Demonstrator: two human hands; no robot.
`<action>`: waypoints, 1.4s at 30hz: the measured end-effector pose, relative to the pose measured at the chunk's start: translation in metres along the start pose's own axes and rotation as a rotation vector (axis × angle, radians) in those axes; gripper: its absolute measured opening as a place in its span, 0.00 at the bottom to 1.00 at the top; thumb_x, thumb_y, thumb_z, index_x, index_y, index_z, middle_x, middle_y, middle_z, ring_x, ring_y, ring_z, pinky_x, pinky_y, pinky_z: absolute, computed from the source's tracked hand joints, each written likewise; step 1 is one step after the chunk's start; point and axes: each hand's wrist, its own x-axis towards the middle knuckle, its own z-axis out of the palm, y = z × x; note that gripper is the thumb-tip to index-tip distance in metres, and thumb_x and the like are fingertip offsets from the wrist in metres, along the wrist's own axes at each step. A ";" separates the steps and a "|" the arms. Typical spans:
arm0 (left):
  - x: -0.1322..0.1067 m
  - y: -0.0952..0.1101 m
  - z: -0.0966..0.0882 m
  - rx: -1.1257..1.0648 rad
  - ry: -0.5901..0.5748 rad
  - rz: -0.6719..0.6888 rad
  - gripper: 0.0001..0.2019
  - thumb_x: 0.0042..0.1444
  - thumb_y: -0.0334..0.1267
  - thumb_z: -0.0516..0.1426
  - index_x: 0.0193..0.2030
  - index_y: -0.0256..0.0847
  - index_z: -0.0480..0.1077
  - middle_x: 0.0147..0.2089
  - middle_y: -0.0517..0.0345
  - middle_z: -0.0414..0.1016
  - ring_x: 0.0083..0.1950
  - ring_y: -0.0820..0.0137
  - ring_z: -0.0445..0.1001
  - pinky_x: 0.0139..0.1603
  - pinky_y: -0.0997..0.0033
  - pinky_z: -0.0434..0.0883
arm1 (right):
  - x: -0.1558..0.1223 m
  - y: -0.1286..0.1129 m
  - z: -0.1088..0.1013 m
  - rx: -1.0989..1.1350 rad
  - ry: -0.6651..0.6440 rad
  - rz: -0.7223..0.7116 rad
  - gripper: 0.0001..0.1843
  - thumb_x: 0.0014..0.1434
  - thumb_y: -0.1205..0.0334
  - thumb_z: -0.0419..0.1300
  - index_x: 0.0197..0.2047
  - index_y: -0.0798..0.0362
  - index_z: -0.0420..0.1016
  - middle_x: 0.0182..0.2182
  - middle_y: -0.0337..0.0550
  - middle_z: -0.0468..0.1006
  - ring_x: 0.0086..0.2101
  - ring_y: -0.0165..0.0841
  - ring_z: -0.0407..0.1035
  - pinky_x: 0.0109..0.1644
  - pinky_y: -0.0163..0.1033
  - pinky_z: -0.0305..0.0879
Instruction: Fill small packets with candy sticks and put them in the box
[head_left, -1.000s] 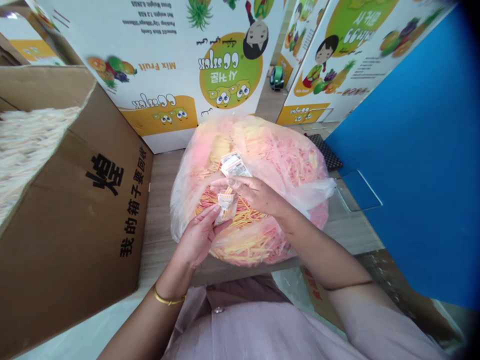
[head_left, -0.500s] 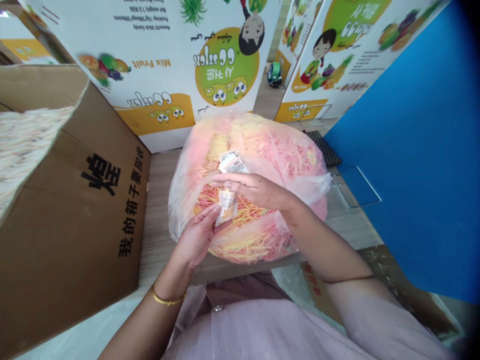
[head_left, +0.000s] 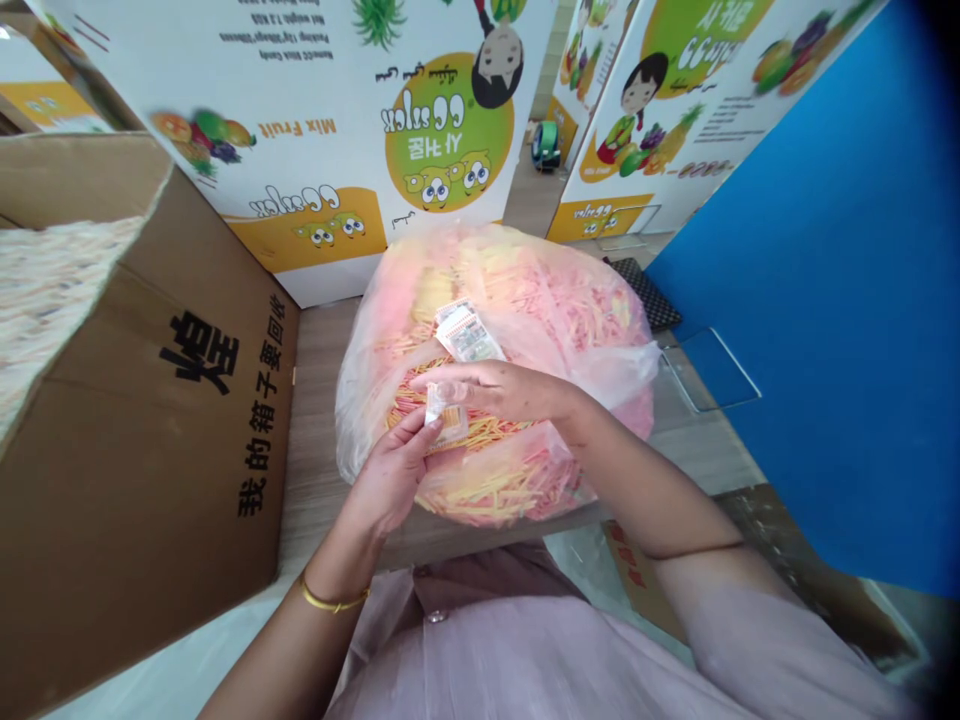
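Observation:
My left hand [head_left: 394,470] pinches a small clear-and-white candy packet [head_left: 452,424] between thumb and fingers. Orange-yellow sticks show through its window. My right hand [head_left: 502,390] is at the packet's upper end, thumb against it and fingers stretched out above. Its exact fingertip contact is partly hidden. Beneath both hands sits a big clear plastic bag [head_left: 360,400], open at the middle, full of thin pink and yellow candy sticks [head_left: 495,495]. Just beyond my right hand, a few printed packets [head_left: 472,335] lie overlapping on the sticks.
To the left stands a brown carton [head_left: 187,450] holding many pale pieces. White printed boxes [head_left: 300,80] line the back, with a green tape roll [head_left: 546,146] between them. A blue panel [head_left: 810,300] with a wire handle [head_left: 712,370] borders the right; a dark patterned object [head_left: 645,292] lies nearby.
The held packet has tilted and its upper end has shifted left beneath my right thumb. My right hand has moved slightly down and left, uncovering more of the loose packets.

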 end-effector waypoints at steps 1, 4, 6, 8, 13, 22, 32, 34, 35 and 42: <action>0.001 0.000 0.000 0.005 0.005 -0.006 0.20 0.48 0.42 0.73 0.49 0.45 0.81 0.53 0.56 0.83 0.55 0.61 0.81 0.60 0.56 0.79 | 0.000 0.002 0.001 0.014 0.041 -0.003 0.29 0.68 0.38 0.56 0.61 0.50 0.76 0.61 0.48 0.75 0.63 0.38 0.67 0.69 0.44 0.62; 0.003 -0.003 -0.002 0.039 0.019 0.035 0.23 0.47 0.42 0.73 0.51 0.45 0.80 0.57 0.55 0.82 0.56 0.61 0.80 0.56 0.60 0.80 | 0.000 0.013 0.008 0.048 0.180 0.000 0.26 0.66 0.42 0.60 0.59 0.51 0.74 0.58 0.48 0.76 0.59 0.37 0.69 0.60 0.40 0.67; 0.004 -0.006 -0.004 0.084 0.029 0.076 0.24 0.48 0.44 0.72 0.53 0.45 0.79 0.58 0.54 0.81 0.57 0.60 0.80 0.54 0.62 0.80 | 0.000 0.020 0.017 -0.001 0.145 0.063 0.18 0.65 0.48 0.61 0.50 0.53 0.75 0.46 0.44 0.80 0.47 0.33 0.73 0.50 0.37 0.68; 0.005 -0.009 -0.006 0.140 0.042 0.112 0.25 0.50 0.47 0.71 0.55 0.46 0.78 0.60 0.54 0.80 0.58 0.58 0.79 0.52 0.63 0.80 | -0.001 0.023 0.023 -0.086 0.134 0.120 0.13 0.65 0.52 0.61 0.40 0.55 0.74 0.35 0.38 0.76 0.36 0.29 0.70 0.41 0.35 0.64; 0.003 -0.009 -0.009 0.239 0.067 0.162 0.25 0.53 0.52 0.69 0.56 0.46 0.76 0.62 0.50 0.78 0.59 0.57 0.79 0.54 0.62 0.78 | -0.006 0.011 -0.002 -0.142 0.393 0.092 0.12 0.67 0.53 0.58 0.42 0.53 0.73 0.33 0.36 0.72 0.33 0.27 0.65 0.38 0.34 0.59; 0.000 -0.012 -0.011 0.307 0.071 0.168 0.22 0.55 0.54 0.67 0.51 0.43 0.79 0.56 0.49 0.81 0.52 0.63 0.81 0.55 0.63 0.77 | -0.015 0.036 -0.092 -0.826 0.609 0.619 0.09 0.68 0.61 0.55 0.42 0.55 0.74 0.38 0.48 0.78 0.37 0.37 0.68 0.40 0.40 0.58; 0.001 -0.008 -0.011 0.267 0.062 0.191 0.20 0.55 0.54 0.67 0.49 0.44 0.80 0.54 0.51 0.82 0.51 0.64 0.81 0.56 0.64 0.77 | 0.003 0.041 -0.050 -1.119 0.719 0.457 0.16 0.71 0.61 0.51 0.48 0.60 0.78 0.49 0.59 0.76 0.51 0.46 0.68 0.57 0.46 0.62; 0.000 -0.008 -0.010 0.267 0.078 0.203 0.21 0.54 0.54 0.68 0.48 0.44 0.80 0.52 0.52 0.82 0.52 0.64 0.81 0.56 0.65 0.77 | 0.014 0.040 -0.038 -1.114 0.569 0.446 0.17 0.71 0.55 0.54 0.46 0.59 0.79 0.46 0.58 0.77 0.50 0.46 0.69 0.56 0.46 0.62; -0.001 -0.007 -0.011 0.272 0.084 0.208 0.21 0.54 0.54 0.68 0.48 0.44 0.80 0.52 0.52 0.82 0.52 0.64 0.81 0.56 0.65 0.77 | 0.018 0.043 -0.034 -1.103 0.512 0.470 0.19 0.70 0.52 0.56 0.48 0.60 0.79 0.47 0.59 0.77 0.50 0.46 0.69 0.56 0.46 0.62; -0.005 -0.004 -0.020 0.217 0.117 0.199 0.21 0.53 0.53 0.69 0.48 0.43 0.80 0.51 0.52 0.83 0.50 0.66 0.81 0.54 0.67 0.78 | 0.018 0.060 -0.040 -1.048 0.485 0.506 0.15 0.71 0.59 0.53 0.44 0.57 0.78 0.44 0.54 0.79 0.46 0.41 0.70 0.51 0.42 0.60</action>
